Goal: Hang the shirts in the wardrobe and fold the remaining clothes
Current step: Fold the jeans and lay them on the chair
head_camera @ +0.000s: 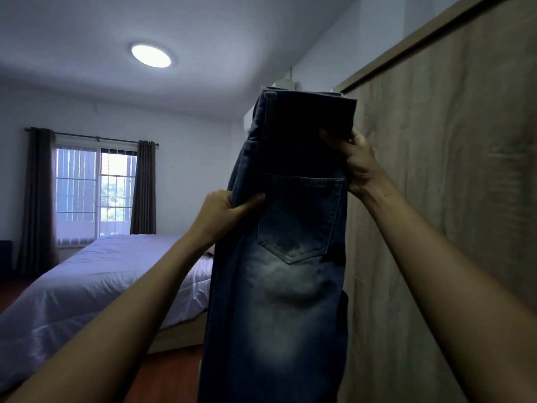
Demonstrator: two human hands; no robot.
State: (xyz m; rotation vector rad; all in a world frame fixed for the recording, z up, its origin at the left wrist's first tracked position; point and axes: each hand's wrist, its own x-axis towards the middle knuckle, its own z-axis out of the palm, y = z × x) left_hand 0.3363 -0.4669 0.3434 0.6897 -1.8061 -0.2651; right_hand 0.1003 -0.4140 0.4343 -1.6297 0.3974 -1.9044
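We hold the jeans point(293, 228) up, waistband at 12 o'clock, legs hanging folded together. Our left hand point(223, 212) pinches their 9 o'clock edge, our right hand point(356, 161) grips the 3 o'clock edge. Wardrobe door point(450, 184) at 3 o'clock; the jeans hide part of the bed point(96, 280) at 8 o'clock

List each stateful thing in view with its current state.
jeans: held up, folded lengthwise
left hand: gripping jeans' left edge
right hand: gripping right edge near waistband
wardrobe door: closed
ceiling light: on
curtains: drawn open
bed: made
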